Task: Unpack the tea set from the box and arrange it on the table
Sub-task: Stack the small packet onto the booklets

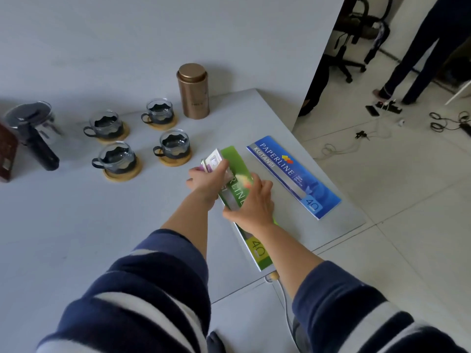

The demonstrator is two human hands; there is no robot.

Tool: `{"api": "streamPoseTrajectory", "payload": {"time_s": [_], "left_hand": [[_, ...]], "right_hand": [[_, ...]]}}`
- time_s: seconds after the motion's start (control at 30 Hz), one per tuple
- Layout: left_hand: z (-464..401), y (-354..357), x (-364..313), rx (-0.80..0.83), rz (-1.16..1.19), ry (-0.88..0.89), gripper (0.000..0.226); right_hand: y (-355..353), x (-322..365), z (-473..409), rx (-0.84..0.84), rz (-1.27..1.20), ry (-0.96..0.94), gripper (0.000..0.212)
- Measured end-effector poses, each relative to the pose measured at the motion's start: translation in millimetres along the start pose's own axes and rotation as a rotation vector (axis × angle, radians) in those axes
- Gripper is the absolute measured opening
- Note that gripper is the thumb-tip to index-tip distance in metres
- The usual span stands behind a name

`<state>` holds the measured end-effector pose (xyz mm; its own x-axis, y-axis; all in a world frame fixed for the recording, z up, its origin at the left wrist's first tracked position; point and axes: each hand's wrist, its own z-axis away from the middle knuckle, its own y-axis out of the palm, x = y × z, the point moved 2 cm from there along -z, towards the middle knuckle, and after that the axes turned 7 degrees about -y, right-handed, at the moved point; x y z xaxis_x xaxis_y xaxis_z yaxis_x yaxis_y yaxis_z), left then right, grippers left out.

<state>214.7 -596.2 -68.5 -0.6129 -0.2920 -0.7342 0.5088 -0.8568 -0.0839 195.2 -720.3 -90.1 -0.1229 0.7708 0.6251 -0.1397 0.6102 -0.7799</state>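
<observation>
While both hands — left hand (206,180) gripping small packets (212,161), right hand (251,200) pressing the green booklet (235,192) — work near the tabletop's (76,225) right edge, four glass cups (142,138), teapot (33,126) and copper tin (193,90) stand farther left — blue booklet (293,174) just right.

cups (139,141) left of tin (193,91) | booklets (293,174) right | teapot (33,131) far left
</observation>
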Motion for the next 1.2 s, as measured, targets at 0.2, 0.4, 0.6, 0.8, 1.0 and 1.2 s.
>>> {"api": "streamPoseTrajectory", "payload": {"time_s": [0.2,0.4,0.6,0.8,1.0,1.2], "left_hand": [[-23,13,-15,0.023,0.063,0.079,0.068],[-34,36,-31,-0.009,0.119,0.123,0.062],[-74,56,-42,-0.102,0.024,0.009,0.044],[-104,78,-77,-0.106,0.055,-0.051,0.012],[-136,76,-110,-0.149,0.035,-0.015,0.024],[-154,72,-121,-0.217,0.085,-0.027,0.009]], "right_hand": [[-20,-9,-29,0.113,-0.219,-0.002,0.081],[-53,-44,-93,0.018,0.031,0.027,0.056],[-62,-74,-134,0.164,0.337,0.108,0.078],[-53,-81,-175,0.166,0.4,0.098,0.08],[-52,-40,-272,0.148,0.229,0.084,0.078],[-25,-3,-362,0.117,0.225,0.039,0.08]]}}
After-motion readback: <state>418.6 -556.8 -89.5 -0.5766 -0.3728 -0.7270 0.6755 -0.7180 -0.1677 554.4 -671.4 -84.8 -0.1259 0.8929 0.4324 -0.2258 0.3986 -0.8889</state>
